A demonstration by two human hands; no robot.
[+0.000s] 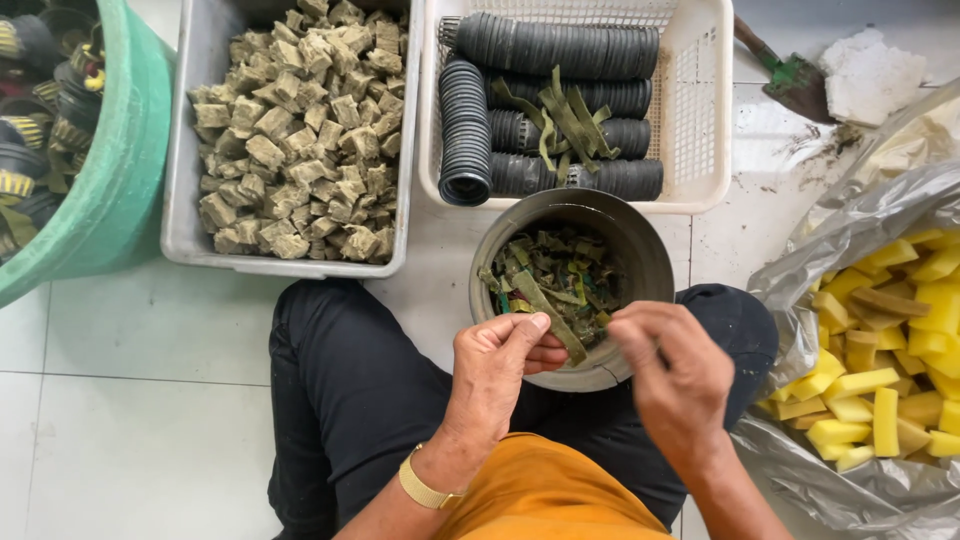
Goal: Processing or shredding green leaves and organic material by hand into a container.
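Observation:
My left hand (497, 365) pinches one olive-green strip (548, 315) between thumb and fingers, over the near rim of a round metal pot (650, 250). The pot stands on the floor between my knees and holds several more green strips (560, 270). My right hand (675, 375) is curled beside the left, at the pot's near right rim, with its fingertips close to the same strip; what they grip is hidden by the hand's back. A gold watch sits on my left wrist.
A white basket (700, 110) holds stacked black ribbed net pots (545, 45) and green strips. A grey tub (185, 150) is filled with brownish cubes (300, 130). A green bucket (125, 170) stands at left, a plastic bag of yellow sponge pieces (880, 360) at right, a trowel (790, 75) behind it.

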